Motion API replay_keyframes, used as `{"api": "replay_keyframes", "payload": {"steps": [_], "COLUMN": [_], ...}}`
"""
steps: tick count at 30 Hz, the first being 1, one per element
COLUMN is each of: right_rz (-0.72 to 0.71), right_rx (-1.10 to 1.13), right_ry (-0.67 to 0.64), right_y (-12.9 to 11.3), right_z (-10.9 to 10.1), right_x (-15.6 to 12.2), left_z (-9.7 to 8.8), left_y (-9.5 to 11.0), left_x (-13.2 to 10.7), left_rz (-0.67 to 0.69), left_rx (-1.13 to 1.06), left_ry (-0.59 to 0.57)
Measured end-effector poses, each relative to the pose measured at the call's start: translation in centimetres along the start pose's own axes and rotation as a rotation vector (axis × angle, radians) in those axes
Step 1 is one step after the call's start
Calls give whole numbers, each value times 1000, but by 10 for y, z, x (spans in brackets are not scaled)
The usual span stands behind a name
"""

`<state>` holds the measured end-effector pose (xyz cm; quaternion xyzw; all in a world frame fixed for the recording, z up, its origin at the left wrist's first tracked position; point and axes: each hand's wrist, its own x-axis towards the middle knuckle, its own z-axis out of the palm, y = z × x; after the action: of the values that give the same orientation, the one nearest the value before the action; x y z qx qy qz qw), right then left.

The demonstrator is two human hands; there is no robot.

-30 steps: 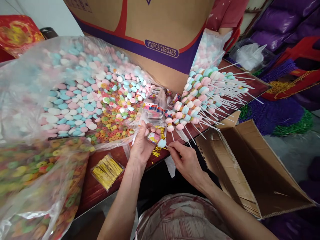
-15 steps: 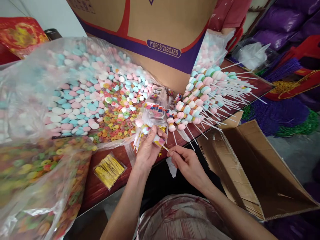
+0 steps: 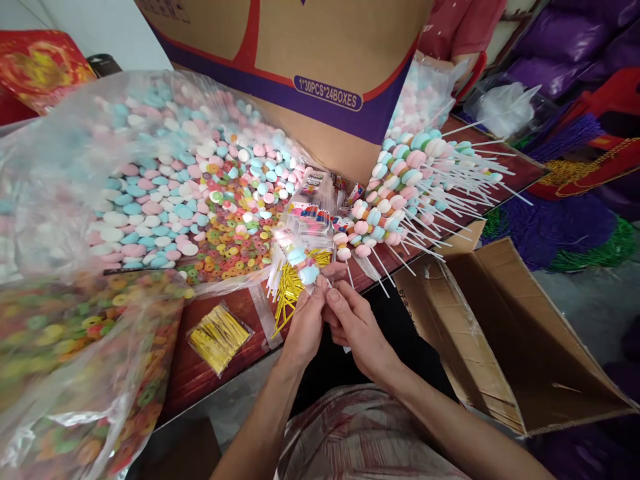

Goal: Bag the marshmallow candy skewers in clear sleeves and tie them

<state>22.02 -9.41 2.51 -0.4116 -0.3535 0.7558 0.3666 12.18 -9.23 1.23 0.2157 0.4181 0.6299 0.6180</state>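
A marshmallow candy skewer [image 3: 303,263], in a clear wrapper, points up and away from me with blue and white pieces showing. My left hand [image 3: 306,327] is closed around its lower end. Against it, my right hand [image 3: 361,333] pinches at the base of the candy; the fingertips hide what is between them. Loose gold twist ties [image 3: 286,297] lie on the table just left of the hands. Behind the skewer is a stack of printed clear wrappers [image 3: 313,220]. Finished-looking candy skewers [image 3: 395,200] are piled to the right, white sticks outward.
A large plastic bag of marshmallows [image 3: 145,200] and gummy rings [image 3: 235,250] spreads over the left. A packet of twist ties [image 3: 220,338] lies at the table edge. A big carton [image 3: 340,60] stands behind, an open cardboard box [image 3: 530,333] at right. Another person's red sleeve [image 3: 465,30] shows beyond.
My hands have come together at the base of the skewer. The skewer has turned more upright, its blue pieces now showing, and the loose gold ties are uncovered.
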Motion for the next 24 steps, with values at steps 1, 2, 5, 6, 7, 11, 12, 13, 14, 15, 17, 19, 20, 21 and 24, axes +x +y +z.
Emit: {"api": "replay_keyframes", "payload": {"steps": [1,2,5,6,7,11,12,13,14,15,17,19,20,21,24], "right_rz": [24,48,142,179,210,240,228,203,158,88,-117,-342,-418,-471,-558], "right_rx": [76,149,322,360,388,400,352,257,109,-90,-569,-982,-1132,-1246,-1445], "right_ry": [-11,-24,-65,-78,-86,-78,-94,-130,-180,-231,-268,-125,-20,77,158], "right_y": [-2,-2,4,8,12,26,27,27,26,23,15,5,0,-4,-11], "right_z": [3,6,16,19,22,32,32,30,27,22,8,-6,-11,-16,-21], "right_x": [-2,-5,-12,-15,-17,-22,-21,-21,-19,-17,-9,2,9,16,34], "left_z": [-3,-7,-18,-22,-24,-29,-29,-29,-29,-29,-32,-35,-37,-38,-37], "left_y": [1,2,7,8,8,6,6,8,10,13,21,28,31,35,41], "left_x": [-5,-10,-29,-34,-39,-52,-54,-54,-54,-54,-50,-46,-43,-41,-35], "left_rz": [-18,-57,-174,-162,-138,-53,-37,-22,-7,12,74,126,136,120,-8], "left_rx": [4,-8,-97,-117,-129,-165,-180,-193,-201,-200,-165,-106,-87,-83,-151], "left_ry": [9,6,-24,10,63,256,266,261,248,240,270,335,357,354,249]}}
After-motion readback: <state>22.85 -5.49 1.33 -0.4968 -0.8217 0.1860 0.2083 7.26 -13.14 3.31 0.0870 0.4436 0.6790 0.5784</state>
